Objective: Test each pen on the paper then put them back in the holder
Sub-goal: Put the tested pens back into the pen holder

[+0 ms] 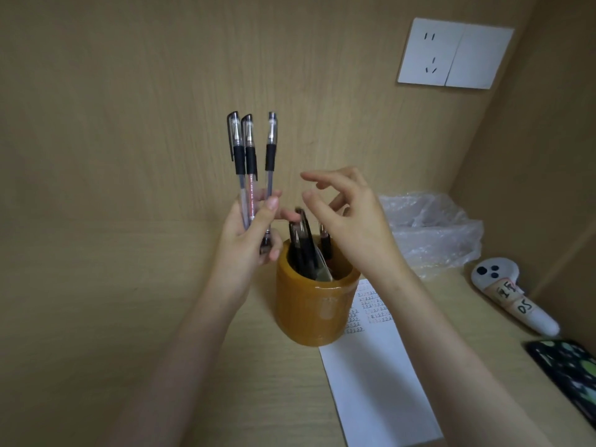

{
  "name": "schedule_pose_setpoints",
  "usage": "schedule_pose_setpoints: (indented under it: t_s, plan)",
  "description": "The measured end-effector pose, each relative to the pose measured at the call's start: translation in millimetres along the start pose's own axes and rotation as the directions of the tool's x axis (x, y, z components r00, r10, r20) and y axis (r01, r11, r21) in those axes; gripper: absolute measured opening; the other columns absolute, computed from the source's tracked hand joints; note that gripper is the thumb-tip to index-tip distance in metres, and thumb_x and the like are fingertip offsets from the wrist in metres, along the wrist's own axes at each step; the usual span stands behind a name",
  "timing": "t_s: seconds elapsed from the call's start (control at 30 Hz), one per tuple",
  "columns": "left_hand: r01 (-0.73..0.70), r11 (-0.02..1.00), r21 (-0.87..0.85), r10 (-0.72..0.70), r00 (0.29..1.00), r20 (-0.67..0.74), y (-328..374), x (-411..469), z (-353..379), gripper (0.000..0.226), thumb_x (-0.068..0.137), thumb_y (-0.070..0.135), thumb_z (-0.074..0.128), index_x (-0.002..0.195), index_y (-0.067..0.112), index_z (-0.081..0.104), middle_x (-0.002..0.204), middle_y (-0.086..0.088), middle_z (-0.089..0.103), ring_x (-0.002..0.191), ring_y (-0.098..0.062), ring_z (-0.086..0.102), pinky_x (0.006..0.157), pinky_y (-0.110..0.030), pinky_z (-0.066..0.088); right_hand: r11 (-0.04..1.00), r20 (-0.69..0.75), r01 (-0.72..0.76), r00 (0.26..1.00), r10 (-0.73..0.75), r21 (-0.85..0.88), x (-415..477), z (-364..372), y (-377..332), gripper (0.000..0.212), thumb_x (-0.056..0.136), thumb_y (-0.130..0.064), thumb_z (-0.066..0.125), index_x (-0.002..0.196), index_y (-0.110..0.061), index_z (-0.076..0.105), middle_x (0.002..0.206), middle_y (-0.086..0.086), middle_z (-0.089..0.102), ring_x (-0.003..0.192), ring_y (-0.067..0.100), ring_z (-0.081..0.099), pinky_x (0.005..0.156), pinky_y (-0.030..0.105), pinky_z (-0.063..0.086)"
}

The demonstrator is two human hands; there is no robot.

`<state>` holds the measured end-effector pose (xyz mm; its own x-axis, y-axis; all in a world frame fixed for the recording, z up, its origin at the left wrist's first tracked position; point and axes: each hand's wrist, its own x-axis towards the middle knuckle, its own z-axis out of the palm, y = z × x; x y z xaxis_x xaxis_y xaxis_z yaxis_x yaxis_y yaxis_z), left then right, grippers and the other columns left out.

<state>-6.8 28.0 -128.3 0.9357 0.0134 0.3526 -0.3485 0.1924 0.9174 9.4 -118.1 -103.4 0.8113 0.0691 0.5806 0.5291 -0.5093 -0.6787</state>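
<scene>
Gripping three clear capped pens (250, 156) upright in left hand (245, 240), beside round amber holder (309, 311). Hovering above remaining pens (301, 243), right hand (351, 221) with fingers spread, holding nothing. Partly hiding white scribbled paper (377, 382) behind holder and right forearm.

Our left hand (250, 233) holds three pens (250, 162) upright, their caps well above the fingers. Just right of it and a little lower stands the holder (311, 312) on the desk (96, 301), with more pens (304, 243) standing in it. Our right hand (351, 217) hovers above the holder's right rim, fingers spread, touching nothing. Under our right forearm lies the paper (377, 382), its far corner tucked behind the holder. Right of our right hand sits a plastic bag (432, 227); nearer us lie a controller (512, 298) and a phone (571, 372).
</scene>
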Motion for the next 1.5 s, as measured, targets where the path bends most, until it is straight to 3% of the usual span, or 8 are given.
schedule_pose_setpoints:
  t_s: [0.17, 0.43, 0.63, 0.83, 0.93, 1.17, 1.33, 1.5]
  plan:
    - [0.012, 1.000, -0.022, -0.010, 0.997, 0.075, 0, 0, 0, 0.027, 0.091, 0.028, 0.048, 0.111, 0.014, 0.060, 0.076, 0.001, 0.063, 0.044, -0.004, 0.041, 0.037, -0.013, 0.029, 0.977, -0.023, -0.095, 0.995, 0.101, 0.192, 6, -2, -10, 0.032, 0.091, -0.034, 0.061, 0.120, -0.020, 0.063, 0.097, -0.008, 0.063, 0.057, 0.006, 0.058, 0.062, 0.022, 0.051]
    - [0.034, 0.999, 0.004, -0.034, 0.986, 0.160, 2, -2, 2, 0.039, 0.084, 0.037, 0.048, 0.112, 0.011, 0.059, 0.069, -0.002, 0.066, 0.038, -0.005, 0.039, 0.038, -0.013, 0.030, 0.893, 0.073, -0.139, 0.990, 0.119, 0.428, 20, -1, -25, 0.020, 0.094, -0.022, 0.057, 0.110, -0.012, 0.063, 0.091, 0.001, 0.070, 0.046, 0.003, 0.047, 0.044, 0.012, 0.039]
    - [0.000, 0.999, -0.046, 0.003, 0.997, 0.075, 5, 1, -2, 0.029, 0.097, 0.028, 0.038, 0.116, 0.012, 0.054, 0.084, -0.008, 0.072, 0.040, -0.011, 0.050, 0.033, -0.015, 0.030, 0.802, -0.067, -0.122, 0.978, 0.197, 0.584, 19, -6, -22, 0.025, 0.098, -0.016, 0.051, 0.115, 0.000, 0.059, 0.068, -0.001, 0.054, 0.046, 0.004, 0.048, 0.042, 0.016, 0.036]
    - [-0.015, 0.999, -0.051, 0.016, 1.000, 0.026, 3, 3, -6, 0.033, 0.095, 0.029, 0.040, 0.121, 0.012, 0.051, 0.076, -0.003, 0.065, 0.039, -0.005, 0.035, 0.038, -0.015, 0.027, 0.960, -0.026, -0.049, 0.998, 0.058, 0.277, 7, -5, -14, 0.054, 0.095, -0.017, 0.056, 0.143, -0.025, 0.030, 0.080, 0.008, 0.062, 0.055, 0.015, 0.056, 0.049, 0.025, 0.049]
    - [0.002, 0.996, -0.091, 0.004, 0.998, 0.062, 2, 2, -1, 0.033, 0.093, 0.029, 0.041, 0.121, 0.013, 0.046, 0.067, -0.002, 0.060, 0.037, -0.005, 0.029, 0.038, -0.015, 0.025, 0.997, 0.036, 0.009, 0.999, -0.012, 0.072, 1, 2, -9, 0.049, 0.093, -0.019, 0.060, 0.137, -0.025, 0.041, 0.079, 0.015, 0.064, 0.060, 0.021, 0.059, 0.060, 0.040, 0.054]
    - [0.012, 0.987, -0.162, 0.002, 0.996, 0.085, 4, 1, -2, 0.023, 0.090, 0.031, 0.045, 0.108, 0.018, 0.042, 0.066, 0.003, 0.057, 0.036, -0.003, 0.029, 0.037, -0.014, 0.024, 0.966, -0.152, 0.085, 0.987, -0.048, 0.244, 9, -11, -13, 0.053, 0.093, -0.013, 0.059, 0.139, -0.022, 0.034, 0.086, 0.016, 0.064, 0.068, 0.026, 0.064, 0.064, 0.033, 0.056]
    - [0.003, 0.983, -0.184, 0.020, 0.992, 0.125, 3, 2, -4, 0.015, 0.093, 0.029, 0.043, 0.103, 0.019, 0.048, 0.069, 0.001, 0.054, 0.038, -0.004, 0.028, 0.036, -0.013, 0.026, 0.997, 0.044, 0.018, 0.999, -0.022, 0.077, 3, -2, -5, 0.032, 0.092, -0.022, 0.061, 0.124, -0.023, 0.056, 0.087, 0.003, 0.064, 0.060, 0.014, 0.061, 0.059, 0.026, 0.053]
    - [0.049, 0.980, -0.194, -0.017, 0.987, 0.159, 2, 2, -3, 0.028, 0.092, 0.031, 0.045, 0.113, 0.016, 0.053, 0.066, 0.003, 0.054, 0.039, -0.003, 0.030, 0.037, -0.013, 0.025, 0.994, -0.010, -0.010, 1.000, 0.011, 0.113, 0, 0, -4, 0.020, 0.094, -0.028, 0.058, 0.106, -0.018, 0.069, 0.094, -0.003, 0.063, 0.064, 0.007, 0.055, 0.062, 0.017, 0.045]
